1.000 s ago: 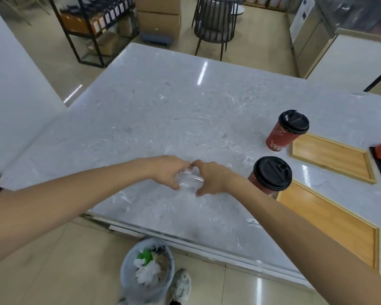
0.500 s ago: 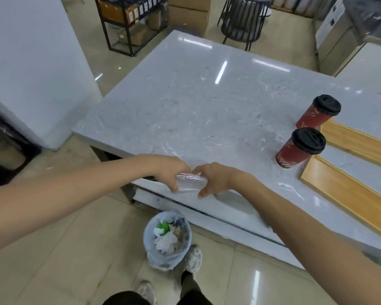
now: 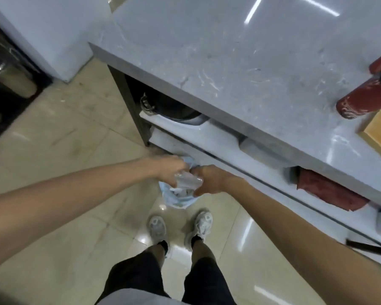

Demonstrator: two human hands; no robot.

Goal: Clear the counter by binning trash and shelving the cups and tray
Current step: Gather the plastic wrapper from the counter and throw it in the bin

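Head view: both hands, left hand and right hand, closed around the crumpled clear plastic cup, have carried it off the grey marble counter to directly above the blue-lined floor bin; release looks imminent

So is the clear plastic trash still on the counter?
No, both hands, left and right, hold the clear plastic off the counter, over the bin on the floor.
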